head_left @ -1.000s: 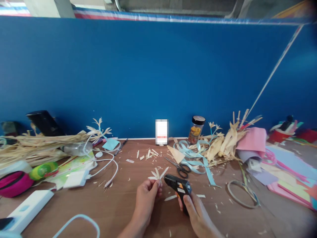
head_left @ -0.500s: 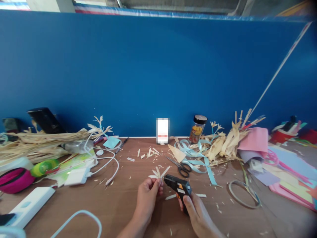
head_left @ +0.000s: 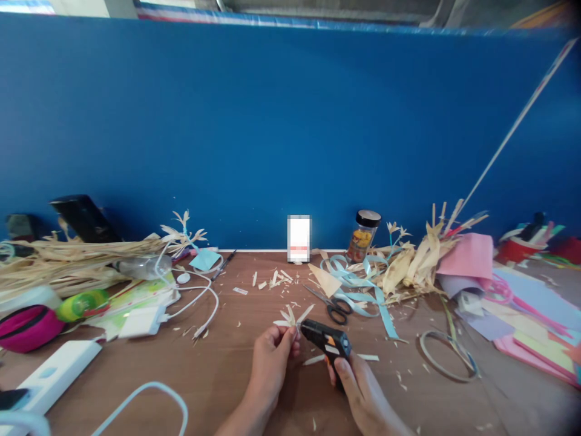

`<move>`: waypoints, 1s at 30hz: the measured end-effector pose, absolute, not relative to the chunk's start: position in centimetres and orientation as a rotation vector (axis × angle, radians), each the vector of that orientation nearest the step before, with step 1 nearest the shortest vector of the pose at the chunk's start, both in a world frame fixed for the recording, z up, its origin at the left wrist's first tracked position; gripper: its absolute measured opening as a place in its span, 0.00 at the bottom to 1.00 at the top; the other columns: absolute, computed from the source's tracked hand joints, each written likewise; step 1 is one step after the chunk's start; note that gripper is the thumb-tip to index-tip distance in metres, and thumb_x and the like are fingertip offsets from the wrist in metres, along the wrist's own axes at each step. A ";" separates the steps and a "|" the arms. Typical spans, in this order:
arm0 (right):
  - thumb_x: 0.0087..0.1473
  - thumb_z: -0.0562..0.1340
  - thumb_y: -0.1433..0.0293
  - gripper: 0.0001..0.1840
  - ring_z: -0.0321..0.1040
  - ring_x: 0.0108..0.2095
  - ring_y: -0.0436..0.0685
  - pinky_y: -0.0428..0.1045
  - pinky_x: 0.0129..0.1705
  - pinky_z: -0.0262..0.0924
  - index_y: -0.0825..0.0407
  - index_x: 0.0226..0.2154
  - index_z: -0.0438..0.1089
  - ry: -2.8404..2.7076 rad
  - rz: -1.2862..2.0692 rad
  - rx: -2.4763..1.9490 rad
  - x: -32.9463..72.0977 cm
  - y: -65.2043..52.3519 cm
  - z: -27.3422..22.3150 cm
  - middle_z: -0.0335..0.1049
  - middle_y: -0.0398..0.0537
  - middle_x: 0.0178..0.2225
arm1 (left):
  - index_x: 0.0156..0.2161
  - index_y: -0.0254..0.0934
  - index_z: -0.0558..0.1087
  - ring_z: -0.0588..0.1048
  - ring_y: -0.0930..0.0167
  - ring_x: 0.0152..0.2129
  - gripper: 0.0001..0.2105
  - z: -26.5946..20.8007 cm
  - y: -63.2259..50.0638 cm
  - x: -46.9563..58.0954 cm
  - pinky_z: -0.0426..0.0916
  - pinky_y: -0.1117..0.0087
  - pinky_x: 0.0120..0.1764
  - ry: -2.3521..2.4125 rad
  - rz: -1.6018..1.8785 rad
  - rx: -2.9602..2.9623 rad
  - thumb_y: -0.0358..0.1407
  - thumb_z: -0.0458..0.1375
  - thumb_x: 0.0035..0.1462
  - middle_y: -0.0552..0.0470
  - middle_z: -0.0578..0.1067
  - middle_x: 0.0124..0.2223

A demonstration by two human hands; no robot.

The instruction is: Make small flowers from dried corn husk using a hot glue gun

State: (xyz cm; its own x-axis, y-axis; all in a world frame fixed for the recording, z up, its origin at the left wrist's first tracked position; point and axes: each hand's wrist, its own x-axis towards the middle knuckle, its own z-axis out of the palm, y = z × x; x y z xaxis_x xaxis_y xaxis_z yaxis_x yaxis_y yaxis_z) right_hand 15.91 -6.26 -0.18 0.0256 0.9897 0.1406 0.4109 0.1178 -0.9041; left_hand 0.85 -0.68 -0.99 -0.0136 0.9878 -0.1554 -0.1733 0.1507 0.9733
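Note:
Between the thumb and fingers of my left hand (head_left: 273, 357) is a small flower of pale husk strips (head_left: 290, 316), its petals fanned out at the top. My right hand (head_left: 358, 387) is wrapped round the handle of a black glue gun (head_left: 325, 340). The gun's nozzle points left and meets the base of the flower, or comes very close to it; I cannot tell whether it touches. A narrow pale strip (head_left: 367, 358) lies on the table, partly behind the gun. Black scissors (head_left: 336, 309) rest just beyond the gun.
Light blue ribbon (head_left: 382, 312), a lidded jar (head_left: 363, 236) and corn husks (head_left: 415, 266) stand back right. Coloured paper (head_left: 535, 351) and a wire ring (head_left: 447, 357) lie right. At left are a white power strip (head_left: 57, 378), cables and a pink pouch (head_left: 29, 328).
Hardly anything differs. Both hands keep their hold on the flower and the glue gun, with the nozzle still at the flower's base; the view has shifted very slightly.

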 end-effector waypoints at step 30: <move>0.54 0.45 0.57 0.22 0.58 0.23 0.51 0.45 0.26 0.52 0.52 0.21 0.61 -1.520 0.765 -1.465 16.0 -6.3 -0.6 0.61 0.44 0.20 | 0.24 0.32 0.70 0.67 0.76 0.19 0.12 -1.0 -0.7 1.0 0.62 0.77 0.24 1.151 1.184 0.908 0.42 0.58 0.44 0.54 0.71 0.22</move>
State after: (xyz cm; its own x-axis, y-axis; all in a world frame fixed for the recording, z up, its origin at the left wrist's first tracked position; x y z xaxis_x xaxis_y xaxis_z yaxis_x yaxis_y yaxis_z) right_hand 16.05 -6.28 -0.63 0.0668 0.9836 0.1678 0.4512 0.1202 -0.8843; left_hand 0.98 -0.70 -1.02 -0.0051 0.9828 -0.1845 -0.2125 0.1792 0.9606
